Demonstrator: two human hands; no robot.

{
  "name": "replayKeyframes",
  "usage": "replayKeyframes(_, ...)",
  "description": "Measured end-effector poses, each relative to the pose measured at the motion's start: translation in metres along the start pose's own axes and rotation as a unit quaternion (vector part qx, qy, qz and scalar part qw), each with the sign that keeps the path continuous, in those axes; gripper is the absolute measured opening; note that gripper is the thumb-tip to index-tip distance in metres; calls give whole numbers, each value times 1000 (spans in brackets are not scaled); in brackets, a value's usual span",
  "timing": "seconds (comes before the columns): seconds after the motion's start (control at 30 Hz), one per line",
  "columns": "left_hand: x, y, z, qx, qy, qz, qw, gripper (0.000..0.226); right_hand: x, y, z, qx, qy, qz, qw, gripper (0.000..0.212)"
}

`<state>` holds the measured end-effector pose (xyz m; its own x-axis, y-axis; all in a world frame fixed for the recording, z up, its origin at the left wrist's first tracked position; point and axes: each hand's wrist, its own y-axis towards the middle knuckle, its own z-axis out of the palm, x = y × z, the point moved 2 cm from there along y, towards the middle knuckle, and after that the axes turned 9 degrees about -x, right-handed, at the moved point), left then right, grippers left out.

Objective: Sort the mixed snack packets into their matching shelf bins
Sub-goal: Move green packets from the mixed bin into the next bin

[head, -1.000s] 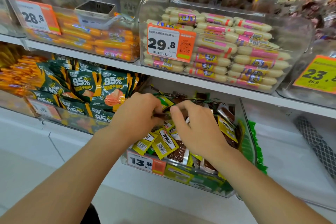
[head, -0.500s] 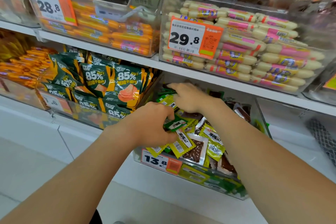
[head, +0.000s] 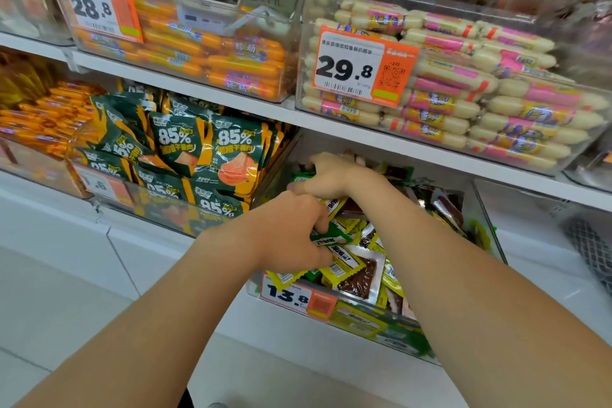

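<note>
Right hand (head: 328,175) has gone from beside the left hand (head: 284,232) to the rear left of the bin (head: 371,321); its fingers curl down onto packets there, grip not discernible. Left hand pinches a green packet (head: 331,238) over yellow packets (head: 344,263) near the bin's front. Price tag (head: 288,296) reads 13.8.
</note>
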<state>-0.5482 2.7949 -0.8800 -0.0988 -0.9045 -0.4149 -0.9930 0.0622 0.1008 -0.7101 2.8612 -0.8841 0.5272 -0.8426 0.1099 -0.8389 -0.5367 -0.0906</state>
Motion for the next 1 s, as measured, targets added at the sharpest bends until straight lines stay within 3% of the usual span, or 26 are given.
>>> replayKeyframes(0.13, 2, 0, 2, 11, -11, -5, 1000, 43, -2, -5, -3, -36, 64, -32, 997, 69)
replayKeyframes(0.5, 8, -1, 6, 33, -37, -13, 999, 43, -5, -9, 0, -41, 51, -94, 993, 96)
replayKeyframes(0.63, 10, -3, 5, 43, -26, -11, 999, 39, -13, -25, -6, -111, 42, -97, 988, 89)
replayKeyframes(0.83, 2, -2, 2, 5, -13, 13, 1000, 26, -24, -77, -19, -281, 47, -171, 943, 31)
replayKeyframes(0.9, 0, -3, 0, -17, 1, 20, 1000, 23, -29, -98, -21, -336, 11, -210, 918, 32)
replayKeyframes(1.0, 0, -1, -1, -57, 29, 36, 997, 17, -38, -127, -17, -402, -21, -251, 880, 53)
